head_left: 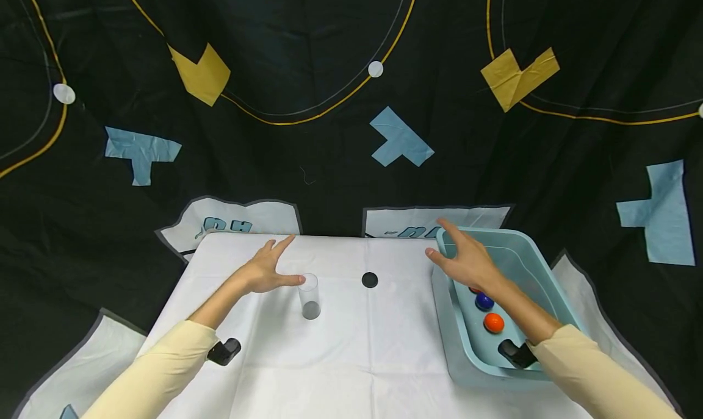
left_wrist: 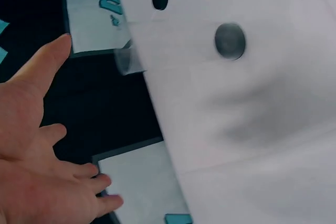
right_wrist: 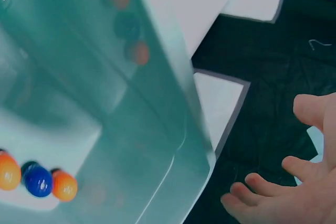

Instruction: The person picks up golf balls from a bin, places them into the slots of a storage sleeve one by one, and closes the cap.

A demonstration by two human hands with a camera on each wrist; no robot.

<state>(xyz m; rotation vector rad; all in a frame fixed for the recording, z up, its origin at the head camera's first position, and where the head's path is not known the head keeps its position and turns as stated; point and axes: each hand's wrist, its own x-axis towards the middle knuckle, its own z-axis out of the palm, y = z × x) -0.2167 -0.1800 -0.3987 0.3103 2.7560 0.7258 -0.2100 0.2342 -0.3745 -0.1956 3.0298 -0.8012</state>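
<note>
Your left hand (head_left: pixel 260 274) spreads wide near the clear cup (head_left: pixel 310 296) on the counter (head_left: pixel 313 364); your right hand (head_left: pixel 469 261), also wide, hovers near the blue bin (head_left: pixel 447 318) of balls (head_left: pixel 493 322)

Head view: from above, facing forward and down, wide over the white table (head_left: pixel 329 352), teal bin (head_left: pixel 494 378) and dark curtain (head_left: pixel 269 172). Left wrist view: close by the left hand (head_left: pixel 265 272), turned sideways; the head view's clear cup (head_left: pixel 310 296) probably appears too, faintly outlined. Right wrist view: near, slanting into the bin, its blue ball (right_wrist: pixel 38 181) shared with the head view.
</note>
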